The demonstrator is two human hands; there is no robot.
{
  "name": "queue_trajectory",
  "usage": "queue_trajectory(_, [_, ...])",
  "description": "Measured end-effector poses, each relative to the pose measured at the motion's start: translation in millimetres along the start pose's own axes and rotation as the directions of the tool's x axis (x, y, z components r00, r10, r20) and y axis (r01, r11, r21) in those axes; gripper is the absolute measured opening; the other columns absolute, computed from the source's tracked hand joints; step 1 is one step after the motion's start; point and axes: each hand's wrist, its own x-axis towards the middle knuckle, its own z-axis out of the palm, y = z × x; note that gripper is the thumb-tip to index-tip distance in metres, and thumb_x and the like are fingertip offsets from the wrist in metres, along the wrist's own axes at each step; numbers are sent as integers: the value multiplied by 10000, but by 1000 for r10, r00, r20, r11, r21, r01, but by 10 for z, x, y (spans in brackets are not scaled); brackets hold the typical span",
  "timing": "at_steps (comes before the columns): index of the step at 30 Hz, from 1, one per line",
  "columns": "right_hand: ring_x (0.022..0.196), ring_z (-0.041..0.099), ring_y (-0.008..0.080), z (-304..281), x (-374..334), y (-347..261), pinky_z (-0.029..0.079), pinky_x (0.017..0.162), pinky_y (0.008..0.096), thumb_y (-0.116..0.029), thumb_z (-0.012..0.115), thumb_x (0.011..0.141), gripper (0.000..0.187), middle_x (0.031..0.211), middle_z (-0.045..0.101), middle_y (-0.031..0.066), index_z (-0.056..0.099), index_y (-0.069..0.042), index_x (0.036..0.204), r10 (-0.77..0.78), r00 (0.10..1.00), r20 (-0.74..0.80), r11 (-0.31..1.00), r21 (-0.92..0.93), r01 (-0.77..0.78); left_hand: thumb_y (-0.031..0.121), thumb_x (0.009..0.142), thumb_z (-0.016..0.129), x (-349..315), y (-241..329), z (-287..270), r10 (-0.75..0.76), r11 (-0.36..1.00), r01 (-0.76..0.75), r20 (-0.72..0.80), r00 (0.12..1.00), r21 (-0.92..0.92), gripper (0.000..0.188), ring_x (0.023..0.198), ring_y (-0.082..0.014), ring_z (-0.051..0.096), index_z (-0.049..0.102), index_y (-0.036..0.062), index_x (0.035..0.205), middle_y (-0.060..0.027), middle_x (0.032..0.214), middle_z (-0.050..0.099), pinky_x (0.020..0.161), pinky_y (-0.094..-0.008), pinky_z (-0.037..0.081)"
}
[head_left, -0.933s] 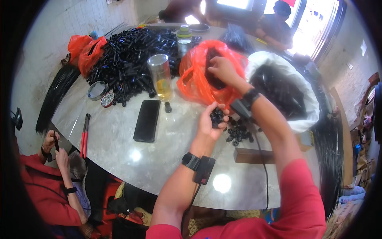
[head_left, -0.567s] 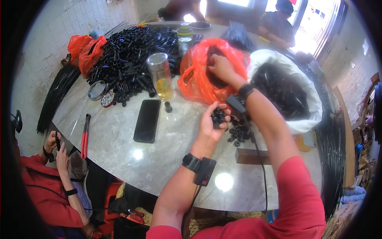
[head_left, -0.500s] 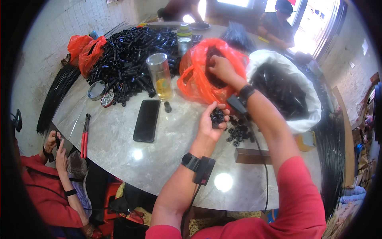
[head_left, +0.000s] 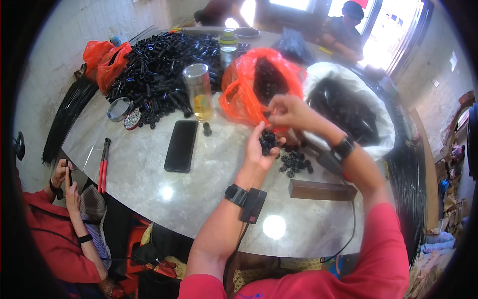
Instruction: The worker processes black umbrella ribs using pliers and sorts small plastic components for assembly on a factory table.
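Small black ring-shaped parts (head_left: 268, 142) were cupped in the left hand (head_left: 261, 149), which was raised palm-up above the marble table (head_left: 209, 194) near its middle, the fingers curled half-closed around the handful. The right hand (head_left: 289, 112) was held just beyond and above it, at the mouth of the orange plastic bag (head_left: 244, 94), with fingertips pinched together; whether a part was gripped between them could not be told. A loose pile of the same black parts (head_left: 295, 163) was lying on the table just right of the left hand. A brown rectangular block (head_left: 322, 190) was set nearer, to the right of that pile. A white sack (head_left: 348, 107) filled with black pieces was positioned at the far right, touching the orange bag. A black phone (head_left: 181, 145) was laid flat to the left of the hands, with a single small black cylinder (head_left: 207, 130) beside it and a clear glass jar (head_left: 198, 92) standing beyond. A large heap of black tubes (head_left: 159, 65) occupied the far left of the table. Red-handled pliers (head_left: 103, 164) were placed at the near left edge. A person in red (head_left: 59, 234) was seated at the lower left.
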Motion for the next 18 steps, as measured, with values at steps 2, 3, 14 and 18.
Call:
queue_trajectory(2, [619,615,198,58,-262,-144,478,582,333,-164,697,771,232,673,619,76,611,-14,926,-35,997,70,989,-140,44,343,978,520,27,-32,-5,52,999,-51,72,996,-6,256,676,-215,633,583,99,1022,-102,902,652,390,-219,382])
queue_trajectory(3, [631,628,247,95,-340,-194,488,604,359,-162,684,771,224,686,630,99,611,-19,927,-102,993,60,935,-334,116,343,978,520,43,-48,-23,43,999,-43,74,996,-6,256,676,-215,633,583,99,1022,-102,902,652,390,-219,382])
queue_trajectory(14, [659,666,208,-258,303,88,512,579,334,-170,677,829,162,754,687,94,685,-22,892,-72,997,-34,974,-219,63,308,935,608,57,-34,-3,-21,1000,21,69,997,-5,238,636,-211,606,597,73,895,-98,754,620,361,-215,368])
queue_trajectory(18, [802,657,344,-34,761,432,514,702,432,-138,682,791,202,864,665,134,674,-42,969,-341,909,-240,793,-592,141,302,924,627,32,10,-53,-19,1000,20,45,999,-21,244,638,-217,606,612,69,853,-103,755,621,364,-222,373])
